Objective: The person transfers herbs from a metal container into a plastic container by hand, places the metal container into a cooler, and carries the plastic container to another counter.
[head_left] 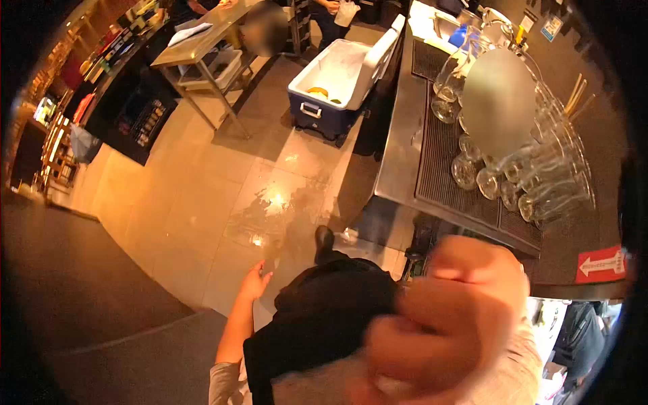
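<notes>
My left hand (254,281) hangs low beside my dark clothing, over the tiled floor. Its fingers are stretched out with the thumb apart, and nothing is in it. Large and close to the camera, my right hand (459,304) is blurred, with its fingers curled into a fist. No object shows in or sticks out of that fist. Behind it in the view is the near end of a metal counter (398,165), and the hand appears apart from it.
Several upturned glasses (489,182) stand on the counter's ribbed drain mat (442,165). A blue-and-white cooler (316,116) with its lid up sits on the wet floor (270,202). Left of it is a metal table (196,54). A person's hand (331,7) holds a pitcher (347,13) at the back.
</notes>
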Tool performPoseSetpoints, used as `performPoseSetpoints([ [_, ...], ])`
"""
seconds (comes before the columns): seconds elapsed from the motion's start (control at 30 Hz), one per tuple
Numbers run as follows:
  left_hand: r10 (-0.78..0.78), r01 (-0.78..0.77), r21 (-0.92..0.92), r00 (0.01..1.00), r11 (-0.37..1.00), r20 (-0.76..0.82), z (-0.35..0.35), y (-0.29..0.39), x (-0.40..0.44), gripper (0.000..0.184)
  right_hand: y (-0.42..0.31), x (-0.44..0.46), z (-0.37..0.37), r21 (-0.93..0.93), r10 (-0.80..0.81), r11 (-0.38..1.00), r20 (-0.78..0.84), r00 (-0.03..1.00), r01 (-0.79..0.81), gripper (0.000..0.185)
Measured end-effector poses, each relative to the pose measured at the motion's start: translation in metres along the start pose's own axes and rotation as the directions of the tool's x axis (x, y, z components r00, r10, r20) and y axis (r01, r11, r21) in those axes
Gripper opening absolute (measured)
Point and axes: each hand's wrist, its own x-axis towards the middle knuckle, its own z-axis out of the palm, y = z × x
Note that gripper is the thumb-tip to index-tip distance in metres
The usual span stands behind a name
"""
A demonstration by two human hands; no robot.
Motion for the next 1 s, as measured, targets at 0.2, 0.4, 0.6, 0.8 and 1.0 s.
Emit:
performPoseSetpoints([
  [0.2, -0.228, 0.225, 0.063, 0.973, 0.972, 0.038, -0.072, -0.001, 0.061, 0.057, 0.204, 0.010, 0.072, 0.059, 0.188, 0.963, 0.554, 0.811, -0.263, 0.023],
  [0.4, -0.551, 0.551, 0.003, 0.834, 0.835, 0.034, -0.133, -0.056, 0.093, 0.060, 0.348, 0.015, 0.131, 0.025, 0.410, 0.825, 0.662, 0.628, -0.565, 0.031],
  [0.6, -0.561, 0.553, 0.107, 0.825, 0.826, 0.066, -0.182, -0.044, 0.203, 0.063, 0.448, 0.039, 0.140, -0.066, 0.624, 0.673, 0.586, 0.517, -0.737, 0.028],
  [0.8, -0.386, 0.345, 0.343, 0.921, 0.874, 0.059, -0.285, 0.014, 0.400, 0.066, 0.559, 0.001, 0.124, -0.326, 0.977, 0.213, 0.084, 0.196, -0.921, 0.044],
  [1.0, 0.169, -0.135, 0.315, 0.982, 0.939, -0.085, -0.381, 0.210, 0.641, 0.055, 0.681, -0.088, 0.114, -0.256, 0.885, -0.207, -0.460, -0.070, -0.944, 0.066],
])
